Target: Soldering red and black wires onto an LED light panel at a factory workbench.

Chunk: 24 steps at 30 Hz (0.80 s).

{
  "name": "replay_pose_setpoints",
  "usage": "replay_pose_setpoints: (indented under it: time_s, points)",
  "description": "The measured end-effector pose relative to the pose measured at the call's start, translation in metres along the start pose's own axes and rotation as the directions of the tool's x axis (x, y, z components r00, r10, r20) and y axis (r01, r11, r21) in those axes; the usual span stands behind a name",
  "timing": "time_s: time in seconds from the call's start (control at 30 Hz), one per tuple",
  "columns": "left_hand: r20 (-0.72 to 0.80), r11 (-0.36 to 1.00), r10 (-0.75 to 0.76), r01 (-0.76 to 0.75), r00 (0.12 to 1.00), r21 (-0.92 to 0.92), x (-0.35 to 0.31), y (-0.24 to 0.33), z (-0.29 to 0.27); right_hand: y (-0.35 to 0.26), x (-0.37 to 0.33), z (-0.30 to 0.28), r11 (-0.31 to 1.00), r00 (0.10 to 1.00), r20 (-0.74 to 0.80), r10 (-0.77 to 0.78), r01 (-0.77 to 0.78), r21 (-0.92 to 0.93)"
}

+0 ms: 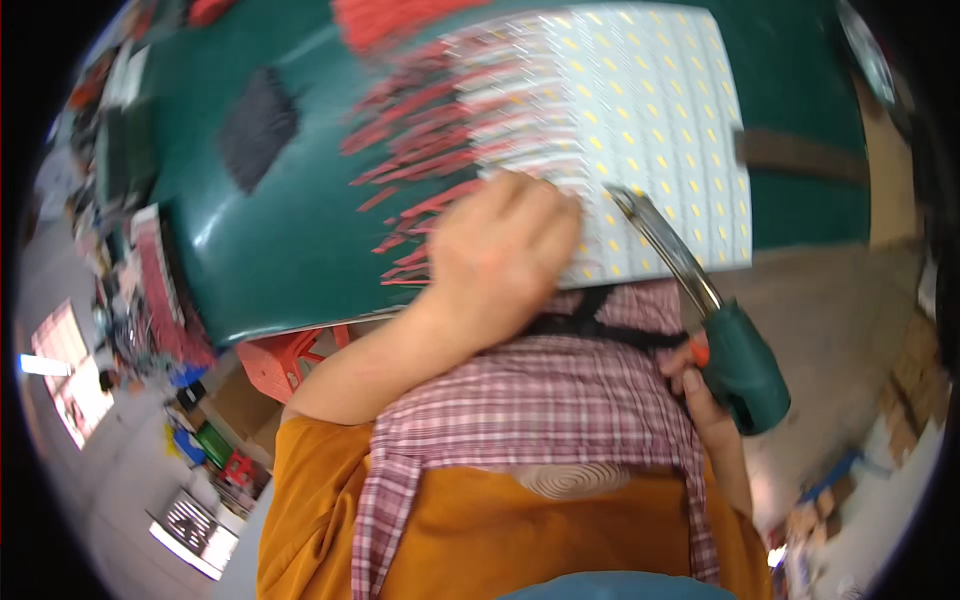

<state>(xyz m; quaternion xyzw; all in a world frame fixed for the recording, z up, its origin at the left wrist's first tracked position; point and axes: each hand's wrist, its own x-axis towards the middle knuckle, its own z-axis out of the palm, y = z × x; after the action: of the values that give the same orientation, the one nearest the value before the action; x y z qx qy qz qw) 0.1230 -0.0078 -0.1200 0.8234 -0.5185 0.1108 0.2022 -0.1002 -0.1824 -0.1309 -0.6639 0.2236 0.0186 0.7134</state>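
Note:
A white panel (640, 130) with rows of small yellow rectangles, like LED strips, lies on the green table. Many red wires (430, 150) fan out over its left side. My left hand (505, 250) rests at the panel's near-left edge, among the wires; its fingers are curled down and what they pinch is hidden. In my right hand (702, 395) is a soldering gun (745, 365) with a dark green handle, an orange trigger and a metal shaft. Its tip hovers over or touches the panel, right of my left hand; I cannot tell which.
On the green table (300, 240) lie a dark grey pad (260, 130) and a bundle of red wires (395, 20). A brown strip (800, 157) extends right from the panel. A red plastic stool (275, 362) stands below the table's near edge. Boxes (905, 390) line the floor at right.

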Motion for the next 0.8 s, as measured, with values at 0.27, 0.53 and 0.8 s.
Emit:
replay_pose_setpoints:
  time_s: [0.27, 0.53, 0.8]
  points:
    - [-0.202, 1.0, 0.006, -0.007, 0.979, -0.008, 0.001, -0.03, -0.017, -0.008, 0.0, 0.007, 0.999, 0.998, -0.061, -0.024, 0.027, 0.045]
    - [-0.246, 0.652, -0.694, 0.736, 0.677, 0.184, -0.019, -0.189, -0.084, -0.014, 0.005, 0.01, 0.995, 0.995, -0.069, -0.074, 0.079, 0.068]
    - [-0.252, 0.742, -0.619, 0.659, 0.744, 0.122, -0.017, -0.217, -0.089, -0.012, 0.002, 0.011, 0.992, 0.992, -0.072, -0.101, 0.106, 0.069]
